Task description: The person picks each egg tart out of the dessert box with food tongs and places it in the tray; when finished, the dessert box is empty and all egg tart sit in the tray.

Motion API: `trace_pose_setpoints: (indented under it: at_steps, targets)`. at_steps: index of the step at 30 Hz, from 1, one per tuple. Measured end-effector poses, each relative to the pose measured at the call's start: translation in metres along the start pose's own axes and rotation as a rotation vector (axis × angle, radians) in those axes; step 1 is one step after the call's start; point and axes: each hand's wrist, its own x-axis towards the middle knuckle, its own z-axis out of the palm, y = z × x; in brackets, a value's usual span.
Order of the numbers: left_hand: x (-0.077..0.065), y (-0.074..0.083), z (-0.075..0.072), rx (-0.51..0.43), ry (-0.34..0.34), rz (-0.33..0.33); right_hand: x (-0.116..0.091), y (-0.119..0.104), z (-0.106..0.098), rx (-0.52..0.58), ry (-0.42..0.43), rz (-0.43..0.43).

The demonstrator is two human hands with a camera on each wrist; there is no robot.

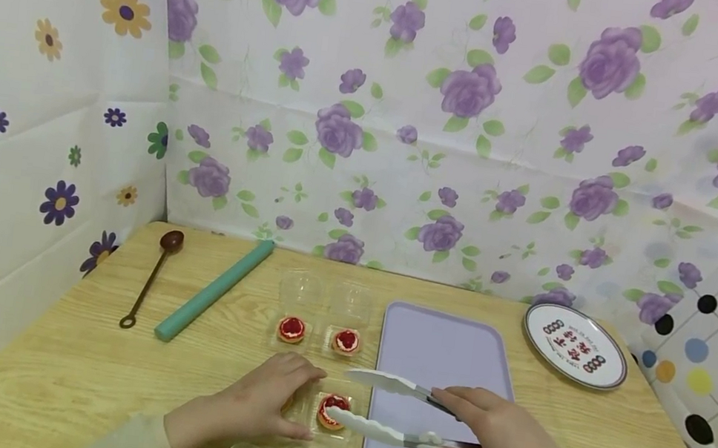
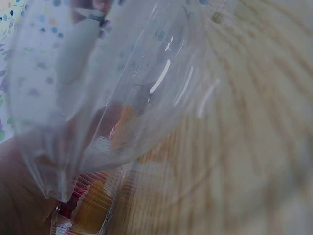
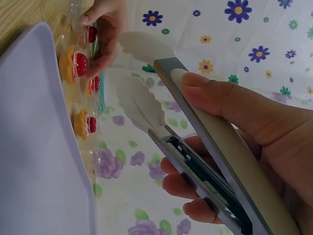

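My right hand [image 1: 501,436] grips tongs [image 3: 220,161] with white scalloped heads, their arms spread apart. In the head view the nearer white head overlaps a red-topped tart [image 1: 333,405] in a clear plastic box [image 1: 314,428]; the other head is farther back. My left hand [image 1: 253,394] holds that box at its left side, fingers at the far edge and thumb at the near edge. Another tart [image 1: 288,403] is partly hidden under this hand. In the left wrist view a raised clear lid [image 2: 146,88] covers much of the left hand [image 2: 19,181].
Two more tarts [image 1: 291,329] sit in clear boxes farther back. A lilac tray [image 1: 447,354] lies to the right, with a patterned plate [image 1: 575,346] beyond. At left are a green rolling pin [image 1: 214,291] and a brown ladle [image 1: 152,281]. Floral cloth [image 1: 412,118] hangs behind the table.
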Motion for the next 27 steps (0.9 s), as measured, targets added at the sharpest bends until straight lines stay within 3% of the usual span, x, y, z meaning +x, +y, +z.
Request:
trace_pose_setpoints:
  at_steps: [15, 27]
  targets:
    - [0.0, 0.0, -0.002, 0.011, 0.03, 0.03, 0.008, -0.001, 0.012, -0.005, -0.086, 0.009]
    - [0.0, 0.0, -0.001, 0.0, 0.021, 0.025, 0.011, -0.008, 0.02, -0.031, -0.078, 0.016]
